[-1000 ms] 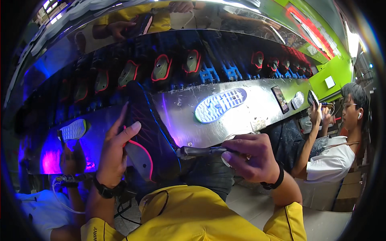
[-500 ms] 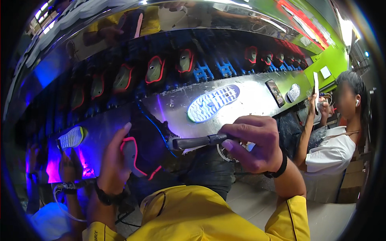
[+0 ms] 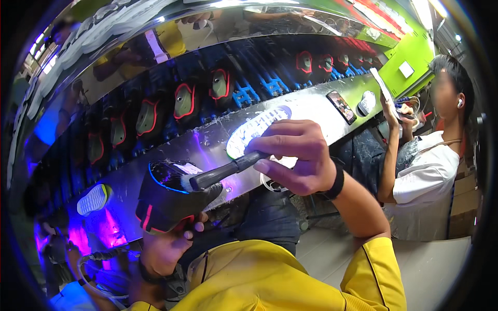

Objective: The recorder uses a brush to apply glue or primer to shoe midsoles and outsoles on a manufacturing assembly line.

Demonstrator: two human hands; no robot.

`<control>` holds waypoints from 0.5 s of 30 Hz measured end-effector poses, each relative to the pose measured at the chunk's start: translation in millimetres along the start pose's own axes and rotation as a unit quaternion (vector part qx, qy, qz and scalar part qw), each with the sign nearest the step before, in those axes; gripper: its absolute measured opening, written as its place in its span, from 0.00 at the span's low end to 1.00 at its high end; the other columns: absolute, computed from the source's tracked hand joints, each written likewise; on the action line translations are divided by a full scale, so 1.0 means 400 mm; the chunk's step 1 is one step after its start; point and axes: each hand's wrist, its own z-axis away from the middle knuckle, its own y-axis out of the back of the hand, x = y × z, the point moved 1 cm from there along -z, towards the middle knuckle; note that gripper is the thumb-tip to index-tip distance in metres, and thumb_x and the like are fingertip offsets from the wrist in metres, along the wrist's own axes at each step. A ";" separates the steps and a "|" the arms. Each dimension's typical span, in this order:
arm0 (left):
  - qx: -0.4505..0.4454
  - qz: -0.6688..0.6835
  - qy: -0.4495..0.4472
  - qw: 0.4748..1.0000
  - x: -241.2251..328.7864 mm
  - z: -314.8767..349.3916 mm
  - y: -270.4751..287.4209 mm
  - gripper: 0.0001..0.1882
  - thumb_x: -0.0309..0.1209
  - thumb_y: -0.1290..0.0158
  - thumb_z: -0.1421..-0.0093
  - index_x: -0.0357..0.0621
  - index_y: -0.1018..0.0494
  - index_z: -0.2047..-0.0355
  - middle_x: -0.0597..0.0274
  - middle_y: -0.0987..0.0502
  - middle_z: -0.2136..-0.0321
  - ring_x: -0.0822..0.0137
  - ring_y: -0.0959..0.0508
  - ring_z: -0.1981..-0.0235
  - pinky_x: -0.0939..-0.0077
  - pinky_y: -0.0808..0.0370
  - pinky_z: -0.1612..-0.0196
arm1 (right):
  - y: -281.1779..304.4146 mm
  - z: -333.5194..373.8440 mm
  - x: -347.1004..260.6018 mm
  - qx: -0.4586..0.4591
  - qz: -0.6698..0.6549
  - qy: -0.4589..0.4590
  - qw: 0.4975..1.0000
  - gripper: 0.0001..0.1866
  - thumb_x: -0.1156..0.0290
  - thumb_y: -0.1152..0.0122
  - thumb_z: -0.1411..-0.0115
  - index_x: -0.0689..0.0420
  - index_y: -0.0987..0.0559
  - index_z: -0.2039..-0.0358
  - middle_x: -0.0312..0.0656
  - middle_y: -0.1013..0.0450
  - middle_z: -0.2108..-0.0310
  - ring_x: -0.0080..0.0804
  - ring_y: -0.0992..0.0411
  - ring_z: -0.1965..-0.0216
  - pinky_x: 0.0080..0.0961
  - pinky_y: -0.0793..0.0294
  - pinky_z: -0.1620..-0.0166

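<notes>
My left hand (image 3: 165, 253) is closed around the lower side of a black shoe upper (image 3: 168, 205) with red trim and a thin blue line. The upper is tilted in front of me, left of my body. In my right hand (image 3: 301, 155) is a dark-handled brush (image 3: 223, 174), gripped between thumb and fingers. Its pale bristles lie at the blue-lined edge of the upper; whether they press on it I cannot tell. Beyond my right hand a white shoe sole (image 3: 243, 136) lies tread up on the metal bench, partly hidden by the hand.
Several black uppers with red outlines (image 3: 184, 101) stand in a row on the conveyor behind the bench (image 3: 316, 110). Another sole (image 3: 93, 200) lies left under purple light. A phone (image 3: 341, 108) lies at right, near a seated co-worker (image 3: 425, 171) holding a white piece.
My left hand has turned the shoe upper, bringing its blue-lined edge up and into the light. The brush has moved left, its bristles now at that edge. My view has shifted slightly.
</notes>
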 end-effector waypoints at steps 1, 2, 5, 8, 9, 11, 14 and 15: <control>0.004 0.066 0.025 0.997 -0.005 -0.001 0.001 0.28 0.28 0.43 0.34 0.35 0.33 0.35 0.48 0.25 0.49 0.63 0.22 0.55 0.76 0.22 0.60 | -0.008 0.006 0.006 0.005 -0.017 -0.003 1.000 0.14 0.73 0.32 0.44 0.65 0.13 0.57 0.49 0.19 0.71 0.41 0.20 0.72 0.34 0.22 0.66; 0.011 0.134 0.050 0.990 -0.011 0.000 0.004 0.28 0.33 0.45 0.32 0.35 0.34 0.34 0.46 0.27 0.49 0.61 0.23 0.56 0.76 0.21 0.60 | -0.018 0.012 0.013 0.008 -0.033 -0.005 0.999 0.14 0.72 0.32 0.43 0.65 0.13 0.57 0.49 0.19 0.71 0.41 0.20 0.72 0.34 0.22 0.66; 0.018 0.351 0.125 0.928 -0.027 -0.011 0.012 0.32 0.49 0.51 0.27 0.36 0.39 0.33 0.44 0.35 0.50 0.55 0.23 0.59 0.72 0.18 0.62 | -0.046 0.041 0.027 0.022 -0.063 -0.040 0.997 0.14 0.69 0.33 0.40 0.65 0.13 0.58 0.50 0.19 0.70 0.42 0.20 0.72 0.33 0.22 0.65; -0.025 0.401 0.137 0.906 -0.033 -0.013 0.014 0.34 0.49 0.51 0.27 0.35 0.40 0.33 0.45 0.36 0.51 0.53 0.22 0.57 0.69 0.17 0.59 | -0.080 0.079 0.044 0.022 -0.082 -0.077 0.993 0.15 0.67 0.33 0.39 0.67 0.13 0.59 0.50 0.20 0.71 0.41 0.22 0.71 0.33 0.24 0.65; -0.030 0.408 0.141 0.901 -0.037 -0.012 0.018 0.34 0.48 0.51 0.27 0.34 0.41 0.33 0.45 0.36 0.51 0.53 0.22 0.57 0.68 0.17 0.59 | -0.083 0.089 0.049 0.018 -0.082 -0.091 0.992 0.15 0.67 0.33 0.39 0.67 0.13 0.58 0.50 0.20 0.71 0.41 0.22 0.71 0.33 0.25 0.65; -0.026 0.408 0.147 0.901 -0.045 -0.012 0.020 0.34 0.48 0.51 0.27 0.33 0.41 0.33 0.44 0.35 0.51 0.53 0.22 0.57 0.68 0.17 0.59 | -0.099 0.122 0.074 0.024 -0.078 -0.104 0.991 0.16 0.67 0.32 0.39 0.67 0.13 0.58 0.49 0.21 0.72 0.41 0.22 0.71 0.33 0.25 0.65; -0.009 0.391 0.144 0.909 -0.050 -0.020 0.015 0.33 0.46 0.52 0.26 0.30 0.41 0.34 0.44 0.35 0.49 0.54 0.22 0.57 0.69 0.17 0.59 | -0.120 0.164 0.103 0.066 -0.080 -0.094 0.990 0.12 0.68 0.31 0.38 0.65 0.13 0.60 0.46 0.25 0.77 0.41 0.26 0.77 0.35 0.31 0.71; -0.012 0.391 0.146 0.909 -0.051 -0.026 0.012 0.32 0.46 0.52 0.26 0.29 0.40 0.35 0.44 0.35 0.49 0.54 0.22 0.57 0.69 0.17 0.59 | -0.119 0.175 0.100 0.064 -0.084 -0.132 0.986 0.11 0.68 0.31 0.38 0.64 0.13 0.60 0.47 0.24 0.76 0.41 0.26 0.76 0.35 0.30 0.70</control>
